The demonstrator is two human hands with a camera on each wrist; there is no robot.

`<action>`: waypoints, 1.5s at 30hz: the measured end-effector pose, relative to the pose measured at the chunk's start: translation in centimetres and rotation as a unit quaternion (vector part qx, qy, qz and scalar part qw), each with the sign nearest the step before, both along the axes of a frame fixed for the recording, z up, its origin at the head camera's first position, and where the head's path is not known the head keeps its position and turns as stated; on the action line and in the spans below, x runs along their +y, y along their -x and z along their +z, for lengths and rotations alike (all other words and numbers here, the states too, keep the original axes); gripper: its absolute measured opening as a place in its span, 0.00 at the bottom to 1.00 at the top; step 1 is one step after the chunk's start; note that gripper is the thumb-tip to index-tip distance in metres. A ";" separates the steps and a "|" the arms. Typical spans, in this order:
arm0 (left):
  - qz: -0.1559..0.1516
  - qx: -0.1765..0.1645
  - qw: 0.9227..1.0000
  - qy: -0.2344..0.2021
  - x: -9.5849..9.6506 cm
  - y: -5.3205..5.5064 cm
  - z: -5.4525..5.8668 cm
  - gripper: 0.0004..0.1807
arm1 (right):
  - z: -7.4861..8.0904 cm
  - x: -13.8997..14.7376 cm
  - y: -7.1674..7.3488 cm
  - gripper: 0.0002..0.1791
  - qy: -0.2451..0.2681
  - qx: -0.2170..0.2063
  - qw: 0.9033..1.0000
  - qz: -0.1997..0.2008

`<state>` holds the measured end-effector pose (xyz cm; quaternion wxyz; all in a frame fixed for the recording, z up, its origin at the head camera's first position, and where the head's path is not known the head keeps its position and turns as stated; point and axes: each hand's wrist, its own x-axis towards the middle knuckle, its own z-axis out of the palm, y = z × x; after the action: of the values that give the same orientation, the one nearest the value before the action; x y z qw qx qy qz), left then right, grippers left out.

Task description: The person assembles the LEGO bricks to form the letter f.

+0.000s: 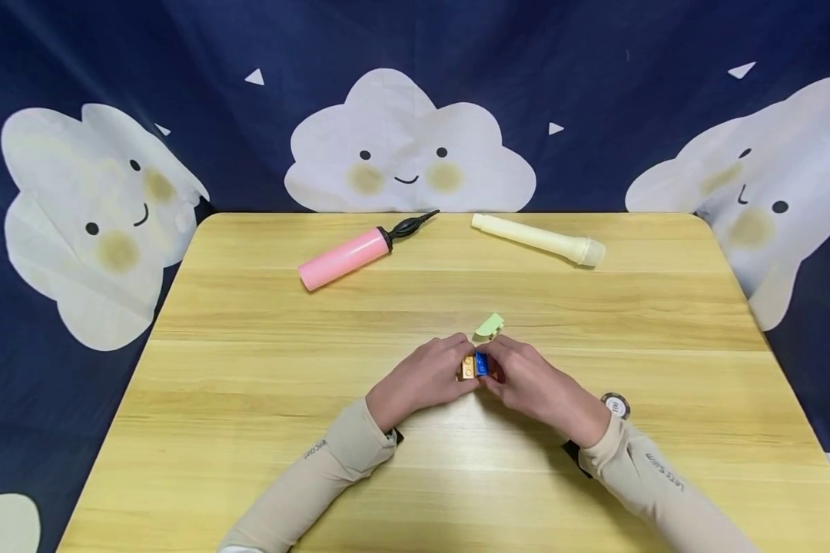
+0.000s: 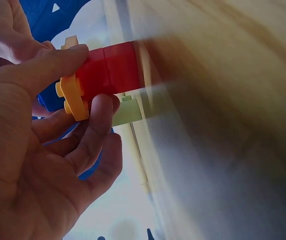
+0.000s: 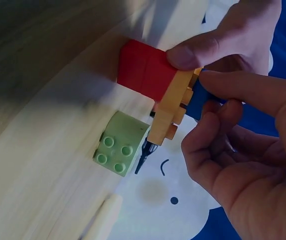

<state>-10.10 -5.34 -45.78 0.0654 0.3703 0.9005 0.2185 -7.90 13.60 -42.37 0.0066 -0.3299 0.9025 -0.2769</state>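
Near the table's middle, my left hand (image 1: pixel 425 376) grips a small stack of toy building blocks between thumb and fingers. Two red blocks (image 2: pixel 108 67) form its lower part, with a longer orange block (image 3: pixel 169 107) on top. From the other side my right hand (image 1: pixel 536 384) pinches a blue block (image 1: pixel 482 363) against the orange block's studs. Whether the blue block is fully pressed on is hidden by fingers. Just beyond both hands, a pale green block (image 1: pixel 489 327) with a curved side lies on the table, its studs facing sideways in the right wrist view (image 3: pixel 123 145).
Toward the back of the wooden table (image 1: pixel 249 369) lie a pink hand pump (image 1: pixel 346 258) with a black nozzle and a cream toy microphone (image 1: pixel 536 239). A round chip (image 1: pixel 616 405) sits beside the right wrist. Behind hangs a dark blue curtain (image 1: pixel 574 61) printed with clouds.
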 end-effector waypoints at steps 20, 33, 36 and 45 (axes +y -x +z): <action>-0.006 0.013 1.000 -0.012 -0.2 0.1 0.1 0.23 | 0.6 -0.1 0.2 0.20 -0.014 -0.017 1.000 0.017; -0.005 0.017 1.000 -0.010 -0.2 0.0 0.1 0.22 | 0.5 -0.2 0.1 0.19 -0.017 -0.001 1.000 0.020; -0.006 0.015 1.000 -0.007 -0.3 0.0 0.1 0.22 | 0.4 -0.2 0.1 0.19 -0.013 -0.008 1.000 0.019; -0.010 0.012 1.000 -0.003 -0.1 -0.1 0.1 0.20 | 0.9 1.1 1.2 0.20 -0.048 -0.053 0.997 0.021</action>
<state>-10.04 -5.47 -45.70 0.0555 0.3826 0.8967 0.2156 -9.11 14.69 -41.47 0.0760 -0.3331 0.9059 -0.2504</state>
